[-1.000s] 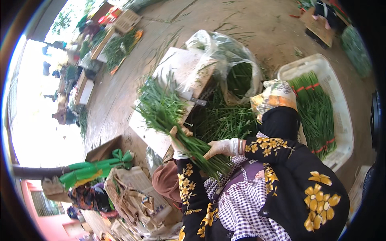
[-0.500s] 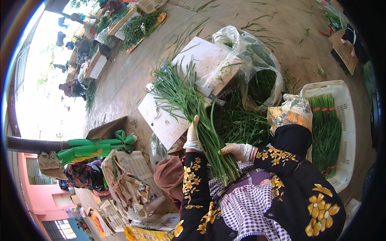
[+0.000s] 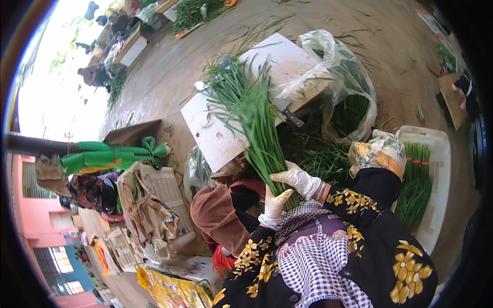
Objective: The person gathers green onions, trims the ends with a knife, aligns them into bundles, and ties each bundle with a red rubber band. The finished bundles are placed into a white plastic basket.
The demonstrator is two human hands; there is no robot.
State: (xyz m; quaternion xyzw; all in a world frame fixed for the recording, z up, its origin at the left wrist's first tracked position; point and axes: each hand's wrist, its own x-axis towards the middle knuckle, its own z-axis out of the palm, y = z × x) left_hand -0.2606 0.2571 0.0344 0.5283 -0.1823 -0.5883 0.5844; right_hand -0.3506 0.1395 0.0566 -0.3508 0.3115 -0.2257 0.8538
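Note:
A thick bunch of garlic chives (image 3: pixel 261 136) slants up from my lap, its leafy tips lying across a white board (image 3: pixel 218 137). My left hand (image 3: pixel 276 206), in a thin white glove, is closed around the stalks near their lower ends. Just above it, on the right side of the bunch, my gloved right hand (image 3: pixel 300 179) wraps its fingers and thumb against the stalks. A knife (image 3: pixel 292 118) with a dark handle rests at the edge of a second white board (image 3: pixel 282 54). Part of the lower ends is hidden by my hands.
Loose chives (image 3: pixel 313 154) are heaped right of the bunch, beside a clear plastic bag (image 3: pixel 336 66) holding more greens. Farther right, a white crate (image 3: pixel 439 190) holds bundles tied with red bands. At left stand a cloth-draped crate (image 3: pixel 172 203) and a green-wrapped pole (image 3: pixel 110 156).
My left hand has slid from midway up the bunch to its lower ends. My right hand has moved slightly up and left against the stalks. The view has shifted a little.

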